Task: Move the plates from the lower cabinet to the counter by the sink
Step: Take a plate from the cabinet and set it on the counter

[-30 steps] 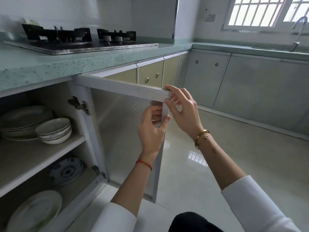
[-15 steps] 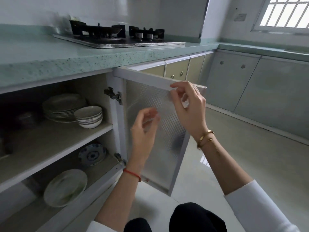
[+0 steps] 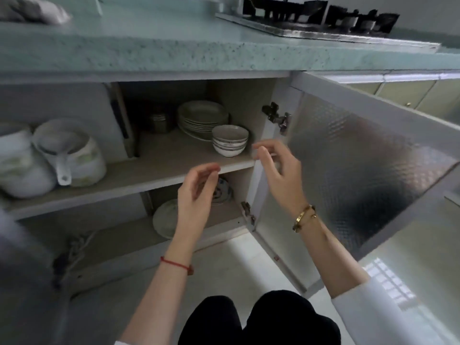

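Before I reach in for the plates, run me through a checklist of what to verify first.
1. Frosted-glass cabinet door wide open: ok.
2. Both hands free: ok; the left hand and right hand hold nothing.
3. Stack of white plates on the upper shelf in plain sight: ok.
4. Stack of white bowls clear of that plate stack: cannot tell; they sit close together.
5. Plates under that shelf fully seen: not ok; the blue-patterned plate is partly hidden behind the left hand, with a pale plate beside it.
6. Free space on the counter by the sink: cannot tell; it is out of view.
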`<state>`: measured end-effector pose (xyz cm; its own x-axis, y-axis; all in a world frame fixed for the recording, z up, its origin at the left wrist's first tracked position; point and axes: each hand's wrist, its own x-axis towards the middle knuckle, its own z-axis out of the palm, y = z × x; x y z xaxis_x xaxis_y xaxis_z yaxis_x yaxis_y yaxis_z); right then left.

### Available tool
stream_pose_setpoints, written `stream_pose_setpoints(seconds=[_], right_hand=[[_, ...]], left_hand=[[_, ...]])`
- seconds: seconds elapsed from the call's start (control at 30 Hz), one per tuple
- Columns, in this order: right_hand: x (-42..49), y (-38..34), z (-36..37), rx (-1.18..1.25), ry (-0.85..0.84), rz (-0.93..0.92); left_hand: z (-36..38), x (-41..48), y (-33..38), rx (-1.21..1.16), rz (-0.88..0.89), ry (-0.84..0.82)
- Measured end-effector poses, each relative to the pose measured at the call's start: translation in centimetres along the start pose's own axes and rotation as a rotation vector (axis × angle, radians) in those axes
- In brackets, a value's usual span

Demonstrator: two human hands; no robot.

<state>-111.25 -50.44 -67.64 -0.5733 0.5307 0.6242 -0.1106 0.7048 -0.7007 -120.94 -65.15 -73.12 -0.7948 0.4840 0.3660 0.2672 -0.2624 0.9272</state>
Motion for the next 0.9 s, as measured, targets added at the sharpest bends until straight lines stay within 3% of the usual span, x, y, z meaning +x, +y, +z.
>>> stream_pose_setpoints(seconds=[0.17, 0.43, 0.67, 0.9], right_hand=[[-1.4, 3.6, 5.7, 0.159, -0.162, 0.154], [-4.6, 11.9, 14.0, 0.123, -0.335, 0.328], [-6.2, 20.0, 21.2, 0.084, -0.493, 0.389], [-6.9, 27.3, 28.5, 0.057, -0.518, 0.539]], left_hand=[[-4.4, -0.7, -2.9, 0.082, -0.072, 0.174], [-11.1, -1.3, -12.4, 0.135, -0.285, 0.348], [-15.1, -0.7, -21.3, 0.262, -0.436, 0.399], [-16.3, 2.1, -29.5, 0.269, -0.590, 0.453]])
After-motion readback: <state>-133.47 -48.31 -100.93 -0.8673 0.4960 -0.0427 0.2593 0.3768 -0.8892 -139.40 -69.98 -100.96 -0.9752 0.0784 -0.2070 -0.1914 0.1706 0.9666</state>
